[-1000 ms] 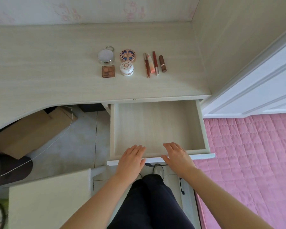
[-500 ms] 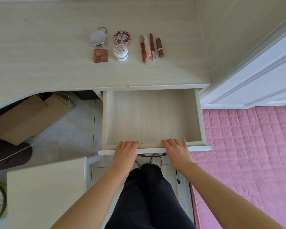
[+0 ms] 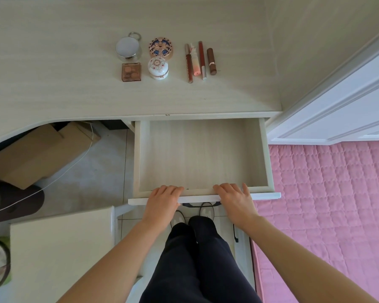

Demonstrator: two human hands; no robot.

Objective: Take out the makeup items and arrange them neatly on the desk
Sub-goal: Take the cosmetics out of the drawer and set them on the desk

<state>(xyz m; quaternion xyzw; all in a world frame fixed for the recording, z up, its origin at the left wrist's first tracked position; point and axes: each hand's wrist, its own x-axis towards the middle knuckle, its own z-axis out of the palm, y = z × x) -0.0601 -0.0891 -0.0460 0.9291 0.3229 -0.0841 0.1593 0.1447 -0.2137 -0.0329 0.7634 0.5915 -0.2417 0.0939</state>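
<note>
The drawer [image 3: 269, 160] under the desk [image 3: 53, 73] stands pulled out, and its pale wooden floor is bare. My left hand [image 3: 162, 202] and my right hand [image 3: 236, 202] both grip its white front panel, fingers hooked over the top edge, thumbs hidden below. On the desk lie a round silver compact [image 3: 128, 48], a patterned round compact [image 3: 161, 47], a square brown palette [image 3: 131, 72] and a white decorated jar [image 3: 158, 68]. To their right, side by side, lie a slim brown tube [image 3: 188, 63], a peach tube [image 3: 194, 60], a red pencil [image 3: 202, 60] and a brown lipstick [image 3: 211, 61].
A cardboard box [image 3: 37, 154] sits under the desk at left, with a thin cable across the floor. A pink quilted bed [image 3: 328, 204] fills the right, a white panelled door [image 3: 341, 101] above it. A pale stool top [image 3: 59, 254] is at lower left.
The view has tilted down, so desk and drawer sit higher in frame. My fingers have drawn back from the drawer floor onto the front panel's edge. The drawer has not visibly moved.
</note>
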